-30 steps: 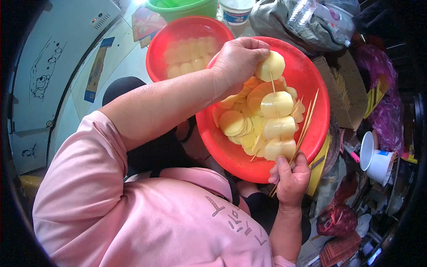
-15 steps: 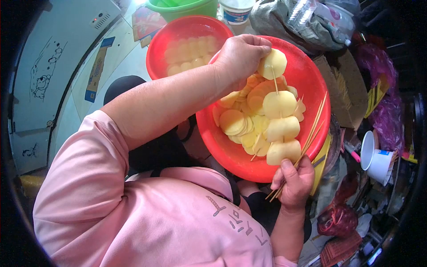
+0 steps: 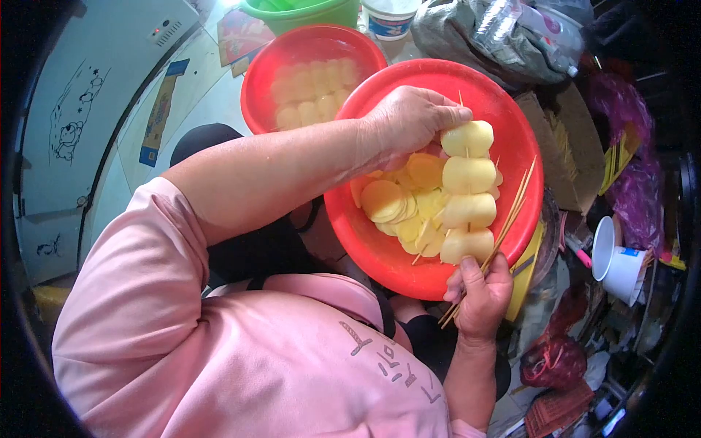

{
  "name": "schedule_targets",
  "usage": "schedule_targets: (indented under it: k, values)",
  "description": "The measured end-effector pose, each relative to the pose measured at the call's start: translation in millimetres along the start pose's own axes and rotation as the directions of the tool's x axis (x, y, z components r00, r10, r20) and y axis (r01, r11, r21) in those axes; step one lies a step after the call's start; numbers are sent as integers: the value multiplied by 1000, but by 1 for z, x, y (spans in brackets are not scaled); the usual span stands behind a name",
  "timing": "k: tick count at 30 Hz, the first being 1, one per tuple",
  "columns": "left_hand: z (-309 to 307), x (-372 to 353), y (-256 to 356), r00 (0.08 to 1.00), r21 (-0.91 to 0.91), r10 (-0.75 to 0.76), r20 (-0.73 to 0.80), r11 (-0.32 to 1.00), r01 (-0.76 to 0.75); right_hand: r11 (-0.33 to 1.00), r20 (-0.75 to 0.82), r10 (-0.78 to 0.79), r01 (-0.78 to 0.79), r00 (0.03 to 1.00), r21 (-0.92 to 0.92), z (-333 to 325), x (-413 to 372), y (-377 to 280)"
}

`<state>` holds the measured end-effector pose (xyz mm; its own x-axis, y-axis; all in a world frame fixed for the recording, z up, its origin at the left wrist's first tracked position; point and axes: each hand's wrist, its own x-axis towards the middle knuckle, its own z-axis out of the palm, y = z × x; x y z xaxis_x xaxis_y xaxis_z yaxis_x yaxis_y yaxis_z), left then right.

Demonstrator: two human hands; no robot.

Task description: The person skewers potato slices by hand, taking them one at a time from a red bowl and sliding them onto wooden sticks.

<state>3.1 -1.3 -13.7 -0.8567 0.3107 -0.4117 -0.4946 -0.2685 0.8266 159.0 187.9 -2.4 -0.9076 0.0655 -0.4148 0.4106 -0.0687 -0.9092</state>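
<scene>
Four pale yellow slices [image 3: 469, 175] are threaded in a row on a thin wooden skewer, whose tip pokes out above the top one. My left hand [image 3: 418, 120] is closed at the upper end, fingertips pressed against the top slice. Below the lowest slice, my right hand [image 3: 482, 292] grips the skewer's lower end together with several bare skewers [image 3: 513, 213] that fan up to the right. Under the row is a large red basin [image 3: 522, 157] holding loose yellow slices [image 3: 383, 201].
Behind on the left, a second red basin [image 3: 255, 80] holds rows of pale slices in liquid. A green tub [image 3: 299, 16] and white bucket [image 3: 391, 20] stand at the top. At right are a cardboard box [image 3: 566, 157], purple plastic [image 3: 631, 182] and a white cup [image 3: 621, 266].
My left hand has moved down, and the top slice has slid down the skewer close to the other three. The skewer tip now shows above it. My right hand has barely moved.
</scene>
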Motion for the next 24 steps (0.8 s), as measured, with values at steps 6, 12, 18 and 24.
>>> schedule_targets:
  k: [6,12,18,24]
  values:
    - [1,0,4,1000,13,-20,3,1000,20,1000,-11,-11,10,1000,-18,0,3,-2]
    - [-13,18,1,992,169,0,-126,985,22,985,-93,-25,40,995,165,-6,9,-9]
    - [-7,9,-51,968,962,69,240,-149,-228,986,-124,-19,39,992,160,-9,6,-5]
    - [-6,21,-62,941,915,37,337,-249,-318,988,-94,-29,43,995,145,-13,3,-7]
